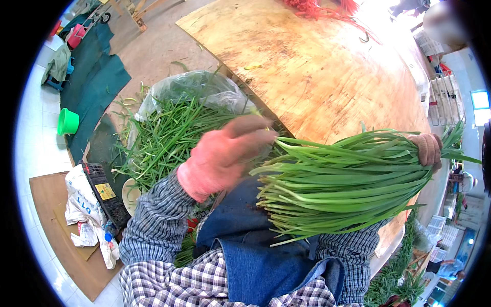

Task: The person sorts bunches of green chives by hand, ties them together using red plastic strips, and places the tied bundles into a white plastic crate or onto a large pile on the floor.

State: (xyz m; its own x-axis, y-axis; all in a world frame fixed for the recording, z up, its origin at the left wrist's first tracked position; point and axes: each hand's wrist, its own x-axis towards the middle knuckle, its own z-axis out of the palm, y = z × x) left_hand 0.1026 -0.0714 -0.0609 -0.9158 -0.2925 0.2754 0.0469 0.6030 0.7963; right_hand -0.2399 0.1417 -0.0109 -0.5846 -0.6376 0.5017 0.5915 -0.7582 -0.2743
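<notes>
A thick bunch of long flat green leaves (345,180), which look like garlic chives, is gripped near its right end by my right hand (425,152) in a brownish-pink glove. Its pale stem ends fan out to the left above my denim apron (264,264). My left hand (226,155), in a pink glove, is beside those ends, blurred by motion. Its fingertips are at the end of one upper stalk; whether they pinch it is unclear. Beyond that hand, loose green leaves (165,142) fill a clear plastic bag (180,86).
A plywood table (307,76) spans the upper right, with red ties (307,7) at its far side. At left are a black crate (105,192), a white sack (82,195) and a green bucket (68,122). More greens (399,253) lie at lower right.
</notes>
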